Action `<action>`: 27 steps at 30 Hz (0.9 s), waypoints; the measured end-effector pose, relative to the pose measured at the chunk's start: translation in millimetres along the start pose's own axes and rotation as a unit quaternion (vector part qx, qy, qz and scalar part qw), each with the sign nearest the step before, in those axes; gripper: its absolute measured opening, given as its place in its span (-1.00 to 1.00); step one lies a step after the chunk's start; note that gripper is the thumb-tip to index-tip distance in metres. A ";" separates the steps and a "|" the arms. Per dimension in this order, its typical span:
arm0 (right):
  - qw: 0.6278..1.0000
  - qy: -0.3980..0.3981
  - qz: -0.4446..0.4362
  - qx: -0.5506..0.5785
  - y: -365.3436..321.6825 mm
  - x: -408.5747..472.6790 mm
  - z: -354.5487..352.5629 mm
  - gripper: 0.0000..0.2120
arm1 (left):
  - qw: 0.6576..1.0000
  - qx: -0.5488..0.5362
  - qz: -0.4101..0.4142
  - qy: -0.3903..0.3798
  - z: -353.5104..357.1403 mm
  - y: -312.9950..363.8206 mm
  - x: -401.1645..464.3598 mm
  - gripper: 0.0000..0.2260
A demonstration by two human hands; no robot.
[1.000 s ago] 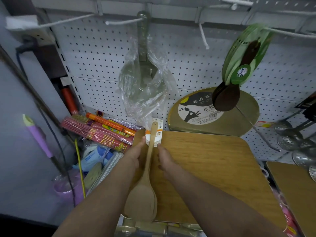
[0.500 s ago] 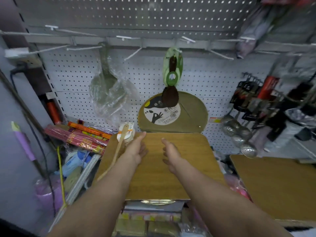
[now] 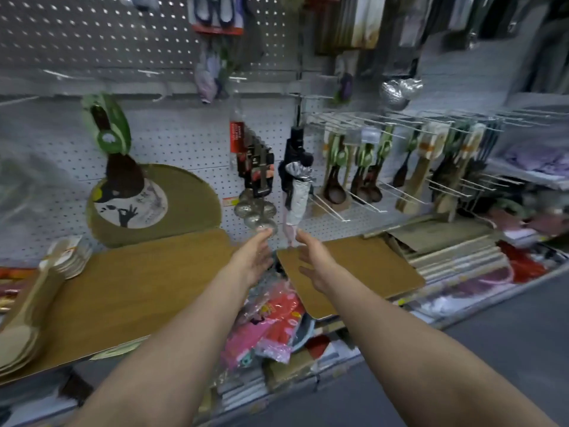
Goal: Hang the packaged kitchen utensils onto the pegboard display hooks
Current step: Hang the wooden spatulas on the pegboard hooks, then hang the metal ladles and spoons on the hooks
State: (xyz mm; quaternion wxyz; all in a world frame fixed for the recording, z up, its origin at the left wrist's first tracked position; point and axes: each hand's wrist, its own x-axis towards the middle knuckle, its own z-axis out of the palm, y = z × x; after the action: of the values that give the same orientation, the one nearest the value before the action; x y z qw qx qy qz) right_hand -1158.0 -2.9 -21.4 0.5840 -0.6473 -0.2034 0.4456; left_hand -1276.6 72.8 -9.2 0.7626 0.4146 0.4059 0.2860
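Observation:
Both my hands reach forward, empty, fingers relaxed. My left hand (image 3: pixel 255 257) is just below a cluster of hanging metal ladles (image 3: pixel 255 211). My right hand (image 3: pixel 311 260) hovers over the near corner of a wooden cutting board (image 3: pixel 369 266). A stack of wooden spoons (image 3: pixel 27 309) with label cards lies at the far left on a larger cutting board (image 3: pixel 138 291). One dark spoon in green packaging (image 3: pixel 107 127) hangs on a hook of the white pegboard (image 3: pixel 184 143). More packaged spoons (image 3: pixel 363 167) hang on hooks to the right.
A round board with a printed label (image 3: pixel 154 204) leans on the pegboard. A folded umbrella (image 3: pixel 297 186) hangs between the ladles and the spoon racks. Bare wire hooks (image 3: pixel 446 189) jut out at the right. Colourful packets (image 3: pixel 271 322) fill the gap between the boards.
The view has swung right and the wooden spoons now lie far left. Both hands have left the large board and moved right toward the ladles and the second board, still holding nothing.

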 end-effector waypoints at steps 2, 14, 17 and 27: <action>1.000 0.030 -0.009 0.005 -6.6 -4.2 -43.2 -0.38 | 1.000 0.015 0.000 -0.023 41.5 -8.9 -0.3 -0.56; 0.984 0.160 -0.052 0.065 -47.3 16.8 -269.6 -0.42 | 0.986 0.040 -0.022 -0.161 286.0 -61.1 65.3 -0.70; 0.980 0.181 -0.054 0.065 -67.2 44.6 -327.4 -0.45 | 0.982 0.036 -0.022 -0.183 346.7 -70.9 104.0 -0.71; 0.971 0.231 -0.051 0.047 -146.0 171.1 -501.3 -0.41 | 0.978 0.036 -0.023 -0.202 535.2 -67.4 237.6 -0.76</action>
State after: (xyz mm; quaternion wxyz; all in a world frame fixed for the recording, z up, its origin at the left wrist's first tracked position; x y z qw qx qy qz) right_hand -623.2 -122.6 17.7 0.6667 -0.6934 -0.0752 0.2628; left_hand -691.1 9.0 16.7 0.8200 0.4811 0.2630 0.1640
